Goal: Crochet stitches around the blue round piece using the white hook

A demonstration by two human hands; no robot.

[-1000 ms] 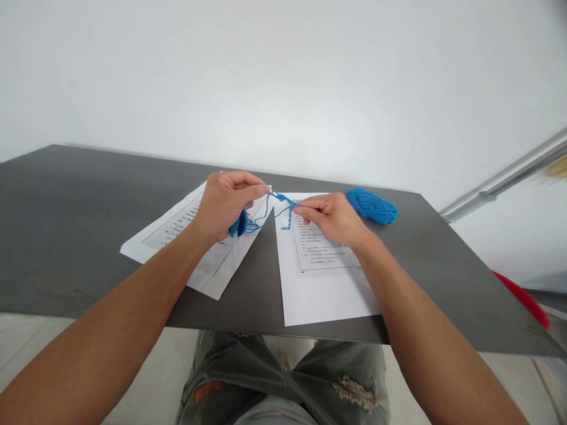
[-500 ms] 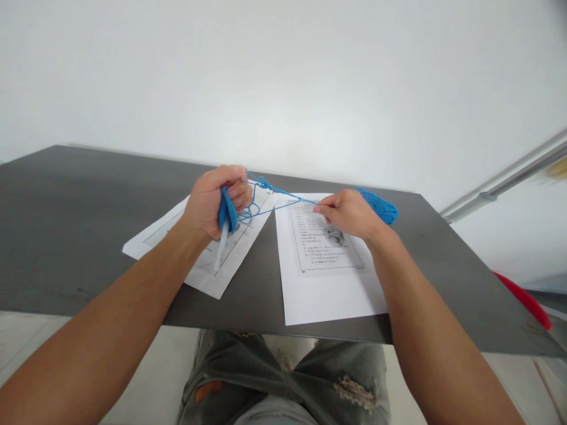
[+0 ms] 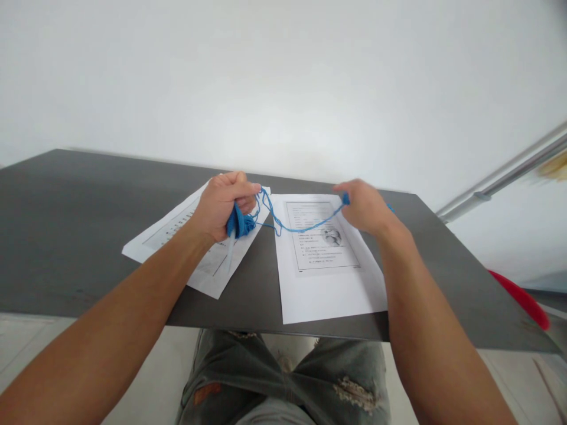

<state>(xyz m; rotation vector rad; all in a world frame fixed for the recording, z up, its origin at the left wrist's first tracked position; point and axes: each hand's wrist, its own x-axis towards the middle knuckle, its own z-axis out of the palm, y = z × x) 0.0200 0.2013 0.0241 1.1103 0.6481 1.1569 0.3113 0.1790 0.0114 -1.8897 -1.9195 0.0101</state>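
My left hand is closed around a small blue crochet piece, its thumb and forefinger pinching blue yarn. A pale, slim crochet hook sticks out below that hand. Loose loops hang beside the piece. From there the yarn sags in a slack curve across to my right hand. That hand is over the ball of blue yarn, one finger stretched out along its top and the rest curled around it. Most of the ball is hidden behind the hand, which is slightly blurred.
Two printed sheets lie on the dark table: the left sheet is angled under my left hand, and the right sheet carries text and a picture. A white wall rises behind. At right are a metal rail and a red object.
My right hand has let go of its pinch on the taut yarn and moved right and up onto the ball. The yarn now hangs slack. My left hand has shifted slightly right.
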